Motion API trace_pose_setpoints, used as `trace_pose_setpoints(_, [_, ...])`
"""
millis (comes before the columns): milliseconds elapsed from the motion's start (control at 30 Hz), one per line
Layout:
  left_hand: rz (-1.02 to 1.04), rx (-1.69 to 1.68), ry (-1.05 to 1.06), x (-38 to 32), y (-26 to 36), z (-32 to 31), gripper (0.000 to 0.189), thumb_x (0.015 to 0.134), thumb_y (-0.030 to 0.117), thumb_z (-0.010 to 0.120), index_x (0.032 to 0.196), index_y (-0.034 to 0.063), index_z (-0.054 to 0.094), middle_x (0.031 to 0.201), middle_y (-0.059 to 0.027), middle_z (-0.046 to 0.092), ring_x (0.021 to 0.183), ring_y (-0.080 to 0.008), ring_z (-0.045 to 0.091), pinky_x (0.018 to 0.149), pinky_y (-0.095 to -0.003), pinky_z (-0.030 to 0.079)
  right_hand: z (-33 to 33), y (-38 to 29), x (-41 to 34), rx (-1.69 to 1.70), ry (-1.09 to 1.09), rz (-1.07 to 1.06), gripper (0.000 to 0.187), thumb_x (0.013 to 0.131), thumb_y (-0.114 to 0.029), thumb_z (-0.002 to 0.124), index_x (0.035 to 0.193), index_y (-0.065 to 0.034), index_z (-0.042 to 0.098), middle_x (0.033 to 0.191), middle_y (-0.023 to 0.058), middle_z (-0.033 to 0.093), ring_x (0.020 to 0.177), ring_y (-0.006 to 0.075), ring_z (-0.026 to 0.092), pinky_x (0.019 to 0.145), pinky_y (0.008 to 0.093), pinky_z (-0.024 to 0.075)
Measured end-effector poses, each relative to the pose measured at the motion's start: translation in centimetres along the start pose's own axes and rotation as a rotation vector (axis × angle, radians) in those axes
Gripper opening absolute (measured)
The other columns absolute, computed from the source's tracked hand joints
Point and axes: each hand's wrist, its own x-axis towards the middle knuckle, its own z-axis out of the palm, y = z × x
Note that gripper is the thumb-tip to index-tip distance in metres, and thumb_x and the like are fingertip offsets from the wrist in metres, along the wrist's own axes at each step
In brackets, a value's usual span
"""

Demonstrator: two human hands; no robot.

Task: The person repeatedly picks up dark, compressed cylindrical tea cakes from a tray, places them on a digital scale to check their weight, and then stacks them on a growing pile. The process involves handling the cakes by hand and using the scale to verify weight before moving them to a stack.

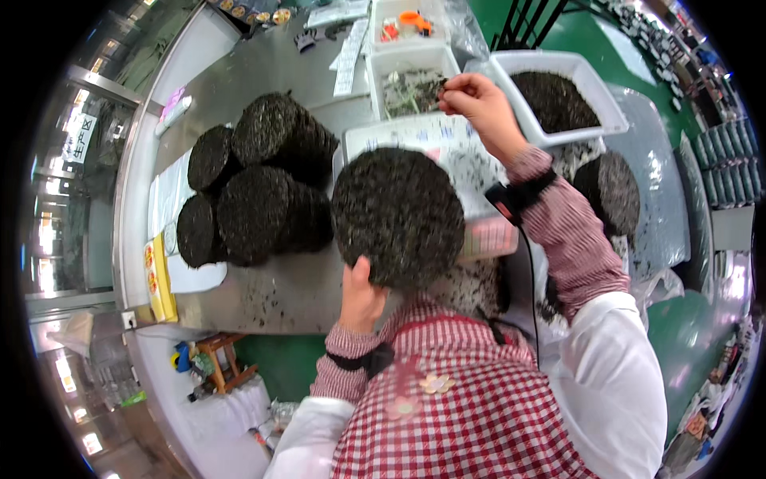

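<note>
A round, dark sheet of what looks like dried seaweed (398, 215) is tilted up before me. My left hand (364, 296) grips its lower edge, thumb on the near face. My right hand (479, 108) reaches over a white plastic bin (376, 84) with its fingertips pinched together on a small dark scrap (443, 85). Dark crumbs and pale green strands (410, 96) lie inside that bin. Behind the sheet is a white lid-like surface (473, 158) scattered with dark flakes. On the left, several round stacks of dark sheets (254, 206) lie on their sides.
A white tub (613, 120) holding dark flakes stands at the upper right, with another dark stack (619, 191) below it. A bin with orange and red items (413, 23) sits at the back. Paper strips (350, 60) and a glove (305, 39) lie on the metal table (269, 299).
</note>
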Motion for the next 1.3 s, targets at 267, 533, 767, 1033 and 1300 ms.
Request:
trace_pose_setpoints(267, [0.032, -0.016, -0.061, 2.6, -1.6, -1.1, 0.097, 0.079, 0.077, 0.051, 0.15, 0.0119, 0.035, 0.146, -0.0051, 0.048, 0.131, -0.0262, 0.049, 0.108, -0.045, 0.043, -1.1, 3.6, -0.4, -0.618, 0.17, 0.167, 0.025, 0.081, -0.013, 0.073, 0.105, -0.0057, 0.074, 0.117, 0.0178, 0.068, 0.108, 0.0296, 0.066, 0.096, 0.0375, 0.0487])
trace_pose_setpoints(533, [-0.057, 0.03, 0.016, 4.2, -0.9, 2.9, 0.089, 0.086, 0.077, 0.045, 0.15, 0.015, 0.037, 0.146, -0.0026, 0.045, 0.133, -0.0252, 0.044, 0.11, -0.0457, 0.039, -5.7, 5.8, -7.1, -0.348, 0.326, -0.024, 0.034, 0.091, 0.002, 0.059, 0.125, 0.0032, 0.058, 0.121, 0.0128, 0.065, 0.108, 0.0191, 0.065, 0.09, 0.0299, 0.0525])
trace_pose_setpoints(767, [0.032, 0.046, 0.074, 3.1, 1.3, 1.8, 0.087, 0.09, 0.074, 0.042, 0.152, 0.0146, 0.031, 0.151, -0.0039, 0.041, 0.136, -0.0267, 0.042, 0.114, -0.0463, 0.035, -5.9, 4.4, -3.9, -0.457, -0.258, 0.378, 0.028, 0.086, 0.001, 0.052, 0.108, 0.0016, 0.07, 0.101, 0.0141, 0.073, 0.101, 0.0233, 0.068, 0.09, 0.0321, 0.0524])
trace_pose_setpoints(1033, [0.009, -0.025, 0.113, 1.2, 0.9, 1.7, 0.091, 0.088, 0.078, 0.033, 0.155, 0.0167, 0.026, 0.154, -0.0047, 0.036, 0.14, -0.0269, 0.036, 0.116, -0.0472, 0.031, -3.2, 4.1, -4.7, -0.479, 0.016, -0.074, 0.028, 0.088, -0.002, 0.057, 0.113, -0.0022, 0.068, 0.116, 0.0165, 0.066, 0.111, 0.0303, 0.062, 0.097, 0.0352, 0.0481])
trace_pose_setpoints(1300, [0.115, 0.269, -0.108, 1.1, -2.9, 6.1, 0.105, 0.079, 0.08, 0.048, 0.148, 0.0024, 0.032, 0.145, -0.0093, 0.045, 0.132, -0.0259, 0.047, 0.109, -0.0428, 0.042, 2.7, -2.0, -22.3, -0.702, -0.11, -0.281, 0.1, 0.056, -0.043, 0.093, 0.137, -0.0063, 0.046, 0.134, 0.0194, 0.043, 0.128, 0.0386, 0.041, 0.108, 0.0486, 0.0349])
